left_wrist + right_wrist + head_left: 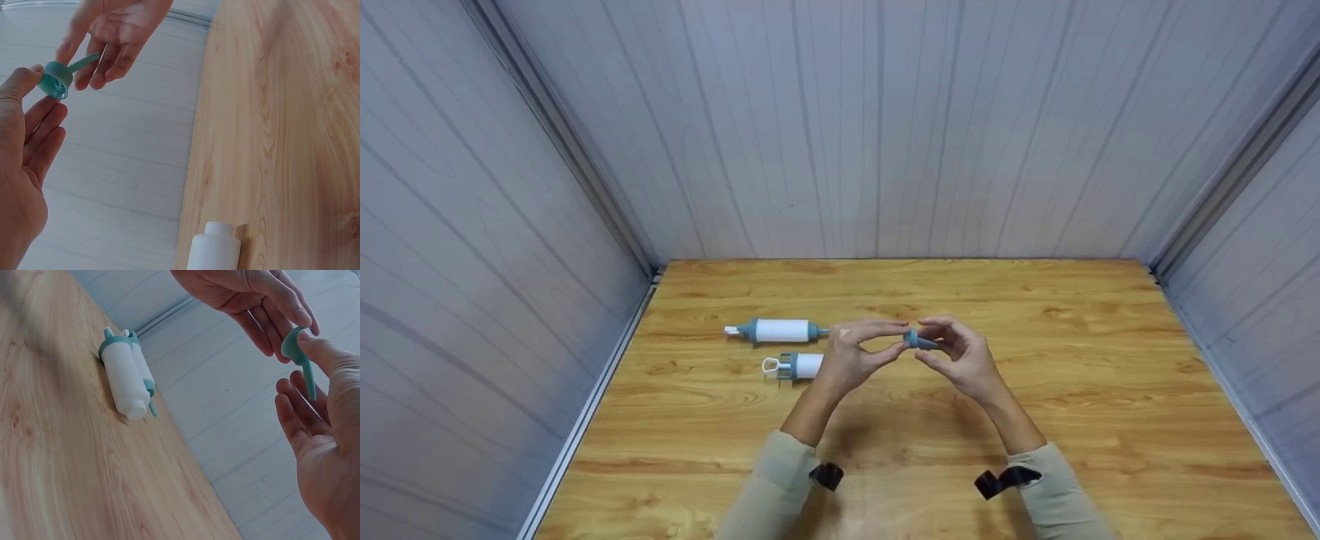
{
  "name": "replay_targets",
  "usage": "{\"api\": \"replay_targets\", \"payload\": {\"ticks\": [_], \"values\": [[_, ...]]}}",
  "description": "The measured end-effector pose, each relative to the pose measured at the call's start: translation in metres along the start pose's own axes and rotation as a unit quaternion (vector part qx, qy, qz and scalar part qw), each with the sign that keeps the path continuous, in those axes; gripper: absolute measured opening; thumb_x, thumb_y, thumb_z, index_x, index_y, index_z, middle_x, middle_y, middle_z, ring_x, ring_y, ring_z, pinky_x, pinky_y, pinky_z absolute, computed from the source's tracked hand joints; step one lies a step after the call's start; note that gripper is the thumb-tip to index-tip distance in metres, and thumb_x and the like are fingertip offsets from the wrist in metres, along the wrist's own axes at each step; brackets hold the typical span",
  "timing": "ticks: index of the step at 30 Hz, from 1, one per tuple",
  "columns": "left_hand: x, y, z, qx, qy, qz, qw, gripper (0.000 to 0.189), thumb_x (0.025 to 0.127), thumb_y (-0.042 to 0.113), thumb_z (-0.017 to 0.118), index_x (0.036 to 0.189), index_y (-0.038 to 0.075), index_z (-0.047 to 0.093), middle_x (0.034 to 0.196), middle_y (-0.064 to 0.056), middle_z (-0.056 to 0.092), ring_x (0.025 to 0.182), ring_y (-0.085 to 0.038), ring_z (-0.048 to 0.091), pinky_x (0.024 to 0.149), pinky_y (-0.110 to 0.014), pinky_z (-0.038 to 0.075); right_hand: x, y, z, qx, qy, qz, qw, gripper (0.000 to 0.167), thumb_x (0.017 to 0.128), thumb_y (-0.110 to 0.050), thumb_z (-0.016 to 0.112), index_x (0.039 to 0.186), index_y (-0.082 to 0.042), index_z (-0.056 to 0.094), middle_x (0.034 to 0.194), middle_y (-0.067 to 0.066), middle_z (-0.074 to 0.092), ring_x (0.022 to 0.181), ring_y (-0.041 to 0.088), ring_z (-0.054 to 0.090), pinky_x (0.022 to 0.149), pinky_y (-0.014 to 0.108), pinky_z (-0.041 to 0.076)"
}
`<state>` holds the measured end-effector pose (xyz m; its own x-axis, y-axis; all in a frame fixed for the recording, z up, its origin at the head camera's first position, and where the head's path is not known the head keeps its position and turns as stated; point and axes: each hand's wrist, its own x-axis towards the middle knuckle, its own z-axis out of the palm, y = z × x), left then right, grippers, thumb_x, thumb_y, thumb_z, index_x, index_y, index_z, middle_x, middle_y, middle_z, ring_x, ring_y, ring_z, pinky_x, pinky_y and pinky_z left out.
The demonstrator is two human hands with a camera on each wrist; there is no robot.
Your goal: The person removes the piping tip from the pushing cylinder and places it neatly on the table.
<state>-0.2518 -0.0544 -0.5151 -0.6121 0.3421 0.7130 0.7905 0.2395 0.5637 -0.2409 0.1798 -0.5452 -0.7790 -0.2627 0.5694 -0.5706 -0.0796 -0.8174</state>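
Between both hands, raised above the table, is a teal nozzle cap [913,339] with a thin spout. My left hand [851,352] pinches its round, wide end between thumb and fingertips. The cap's hollow underside shows in the left wrist view, facing the left hand. From the other side, my right hand [969,364] holds the cap, its thumb on the body where the spout [310,381] begins. A white bottle [125,377] with a bare threaded neck [218,228] lies on the table; in the head view the left hand hides its neck end.
Beyond that bottle lies a second white bottle [782,331], with a teal nozzle cap fitted and a white hook-like piece at its other end. Both are on the wood-grain table [1110,390]. Pale panel walls [840,135] stand at the back and both sides.
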Motion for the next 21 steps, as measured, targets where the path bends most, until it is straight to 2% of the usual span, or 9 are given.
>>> {"api": "replay_targets", "payload": {"ticks": [5, 12, 21], "values": [[0.0, -0.002, -0.004, 0.003, 0.006, 0.003, 1.0, 0.022, 0.096, 0.003, 0.088, 0.117, 0.004, 0.088, 0.118, -0.015, 0.088, 0.107, -0.033, 0.086, 0.094, -0.043, 0.07, -0.003, 0.0, -0.004, 0.004, 0.01, 0.0, 0.9999, 0.045, 0.092, 0.025, 0.073, 0.135, 0.021, 0.063, 0.12, 0.001, 0.078, 0.113, 0.004, 0.075, 0.099, 0.02, 0.064], [-0.001, -0.001, -0.008, 0.001, 0.007, 0.017, 0.9998, 0.022, 0.094, 0.002, 0.089, 0.116, 0.005, 0.088, 0.118, -0.015, 0.088, 0.107, -0.033, 0.086, 0.094, -0.043, 0.071, -0.007, 0.003, -0.008, 0.003, 0.005, 0.014, 0.9999, 0.042, 0.095, 0.022, 0.072, 0.135, 0.023, 0.06, 0.12, -0.009, 0.078, 0.112, 0.003, 0.075, 0.098, 0.02, 0.064], [0.0, 0.001, -0.01, -0.012, 0.0, 0.012, 0.9998, 0.022, 0.094, 0.002, 0.09, 0.115, 0.004, 0.089, 0.118, -0.016, 0.087, 0.106, -0.034, 0.086, 0.093, -0.043, 0.071, -0.015, 0.005, -0.008, 0.016, 0.006, 0.042, 0.999, 0.036, 0.099, 0.019, 0.07, 0.132, 0.028, 0.06, 0.119, -0.013, 0.08, 0.11, 0.002, 0.077, 0.095, 0.019, 0.065]]}}
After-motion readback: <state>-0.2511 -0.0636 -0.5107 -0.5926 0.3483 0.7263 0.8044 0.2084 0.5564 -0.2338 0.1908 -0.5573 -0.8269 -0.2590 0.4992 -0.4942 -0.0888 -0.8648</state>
